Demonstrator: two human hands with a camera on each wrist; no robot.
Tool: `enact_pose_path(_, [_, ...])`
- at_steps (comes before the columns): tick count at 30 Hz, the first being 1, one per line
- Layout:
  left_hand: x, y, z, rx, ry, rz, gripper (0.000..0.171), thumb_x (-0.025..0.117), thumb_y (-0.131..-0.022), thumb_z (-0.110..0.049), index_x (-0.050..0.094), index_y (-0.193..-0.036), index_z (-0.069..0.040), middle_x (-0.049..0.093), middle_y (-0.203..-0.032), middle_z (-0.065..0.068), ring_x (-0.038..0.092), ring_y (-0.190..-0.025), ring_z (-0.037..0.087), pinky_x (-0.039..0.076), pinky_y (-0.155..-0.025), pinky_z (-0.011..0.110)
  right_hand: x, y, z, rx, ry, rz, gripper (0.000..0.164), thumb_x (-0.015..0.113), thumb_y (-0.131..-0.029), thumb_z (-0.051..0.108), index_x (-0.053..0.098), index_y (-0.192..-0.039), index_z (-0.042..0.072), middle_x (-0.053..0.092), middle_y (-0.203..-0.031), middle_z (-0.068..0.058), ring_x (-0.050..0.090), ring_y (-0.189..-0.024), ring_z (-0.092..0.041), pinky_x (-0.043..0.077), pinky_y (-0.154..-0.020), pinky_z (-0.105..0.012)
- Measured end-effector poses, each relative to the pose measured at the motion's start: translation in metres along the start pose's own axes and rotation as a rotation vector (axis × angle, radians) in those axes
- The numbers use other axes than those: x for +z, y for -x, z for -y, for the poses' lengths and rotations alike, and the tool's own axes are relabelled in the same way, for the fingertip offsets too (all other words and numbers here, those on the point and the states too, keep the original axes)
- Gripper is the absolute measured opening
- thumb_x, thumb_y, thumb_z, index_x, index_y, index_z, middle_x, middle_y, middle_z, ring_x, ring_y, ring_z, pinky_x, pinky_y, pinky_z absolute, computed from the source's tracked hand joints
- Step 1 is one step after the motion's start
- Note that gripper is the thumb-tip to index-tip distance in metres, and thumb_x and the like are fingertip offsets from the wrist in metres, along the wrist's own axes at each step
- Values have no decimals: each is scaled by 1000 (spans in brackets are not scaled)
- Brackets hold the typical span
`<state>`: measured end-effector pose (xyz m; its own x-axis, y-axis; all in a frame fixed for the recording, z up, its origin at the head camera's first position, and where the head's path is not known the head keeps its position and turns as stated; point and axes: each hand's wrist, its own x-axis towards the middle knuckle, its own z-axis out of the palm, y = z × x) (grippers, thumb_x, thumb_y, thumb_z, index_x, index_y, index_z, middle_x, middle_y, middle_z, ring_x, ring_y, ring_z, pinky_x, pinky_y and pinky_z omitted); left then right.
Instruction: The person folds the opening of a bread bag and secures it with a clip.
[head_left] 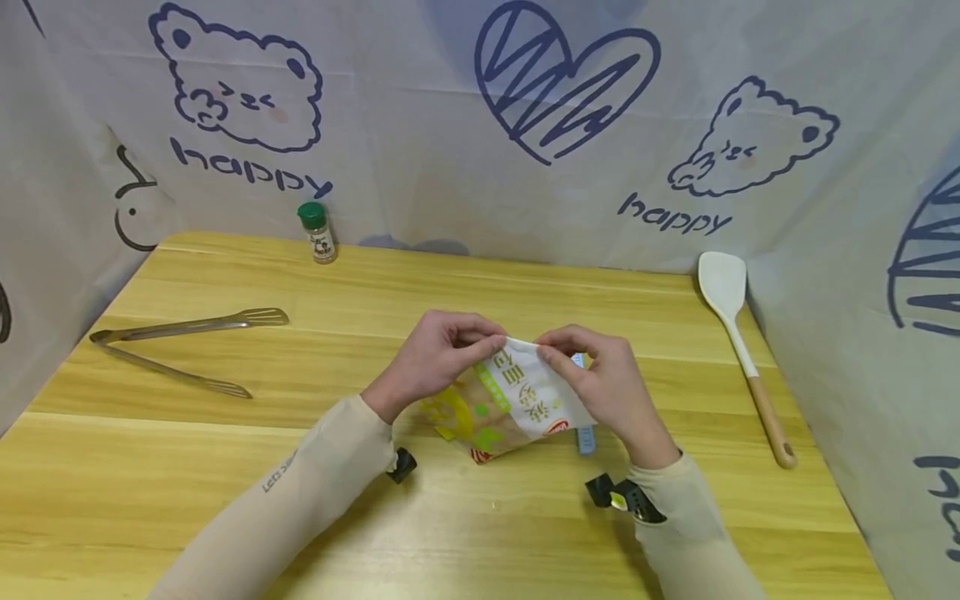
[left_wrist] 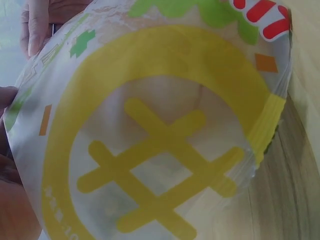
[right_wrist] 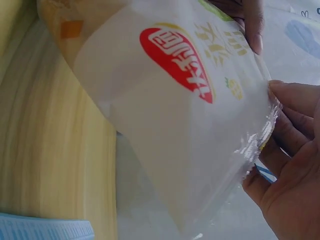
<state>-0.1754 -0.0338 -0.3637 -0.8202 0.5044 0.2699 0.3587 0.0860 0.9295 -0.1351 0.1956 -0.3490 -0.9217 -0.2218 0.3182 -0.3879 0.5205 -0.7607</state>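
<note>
Printed bag (head_left: 536,392) held over the middle of the tabletop (head_left: 487,533). Left hand (head_left: 448,354) and right hand (head_left: 603,375) each pinch its far edge, a short stretch between. Step, probably: gripping to open; cannot tell if torn. Next move likely wants a steady opposing pull. Blue strip (head_left: 587,440) partly hidden by bag.

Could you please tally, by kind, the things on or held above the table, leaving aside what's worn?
Utensils (silver metal tongs, white spatula with wooden handle): 2
Green-capped clear shaker bottle: 1
White printed plastic packet: 1
Light-blue marked strip: 1
Total: 5
</note>
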Motion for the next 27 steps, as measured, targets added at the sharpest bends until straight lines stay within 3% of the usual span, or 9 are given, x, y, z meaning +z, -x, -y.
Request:
enact_pose_path(7, [2, -1, 1, -2, -16, -18, 18, 64, -97, -11, 73, -105, 3, 74, -93, 8, 71, -77, 16, 57, -68, 32, -12, 5, -8, 26, -3, -15, 17, 66, -97, 21, 73, -104, 7, 72, -94, 1, 64, -86, -15, 50, -72, -30])
enact_pose_path(13, [1, -1, 1, -7, -23, -19, 17, 65, -96, -10, 73, -104, 3, 74, -93, 8, 71, -77, 16, 56, -69, 31, -28, 8, -28, 145, 90, -26, 26, 56, -102, 27, 70, -111, 7, 71, -104, -2, 62, -100, -19, 48, -86, -41])
enact_pose_path(17, [2, -2, 2, -6, -19, -13, 17, 65, -96, -10, 73, -105, 3, 74, -94, 8, 70, -78, 16, 56, -70, 31, -37, 13, -46, 278, 196, 46, 33, 53, -104, 28, 67, -117, 2, 66, -113, -12, 58, -109, -29, 47, -91, -49])
enact_pose_path(20, [3, -3, 2, -2, -20, -15, 17, 65, -96, -10, 73, -104, 3, 74, -93, 8, 70, -78, 16, 56, -70, 32, -40, 18, -58, 363, 290, 151, 39, 54, -103, 27, 62, -125, -3, 63, -119, -19, 56, -113, -37, 45, -93, -53])
enact_pose_path(24, [3, -5, 2, -2, -21, -14, 16, 65, -96, -9, 73, -103, 3, 74, -93, 8, 70, -78, 16, 56, -70, 32, -38, 24, -73, 420, 391, 275, 47, 58, -100, 27, 57, -130, -9, 59, -123, -26, 56, -113, -41, 43, -94, -55])
enact_pose_path(27, [2, -5, 2, -7, -18, -9, 16, 65, -96, -9, 73, -104, 3, 74, -93, 8, 70, -78, 16, 56, -71, 32, -34, 27, -80, 445, 424, 296, 47, 63, -97, 28, 59, -125, -10, 59, -118, -25, 58, -108, -39, 45, -92, -54])
